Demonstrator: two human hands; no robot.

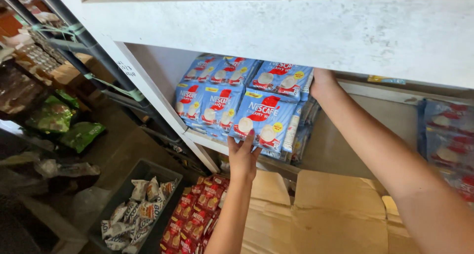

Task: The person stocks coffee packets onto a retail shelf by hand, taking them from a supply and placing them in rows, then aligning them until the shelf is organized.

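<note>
Stacks of blue sachet packs (pixel 232 93) fill the left end of a white wooden shelf (pixel 200 135). My left hand (pixel 243 155) reaches up from below, fingers spread flat against the front of the nearest blue pack (pixel 264 120). My right hand (pixel 320 81) reaches in over the top right of the same stack; its fingers are hidden behind the packs, pressing on the side of the upper pack (pixel 282 78). Neither hand lifts a pack clear of the stack.
A thick white shelf board (pixel 316 32) hangs overhead. More blue packs (pixel 447 145) lie at the right. Below are an open cardboard box (pixel 326 214), red sachets (pixel 192 217), a dark bin (pixel 101 212) of white sachets, and green bags (pixel 64 123) at left.
</note>
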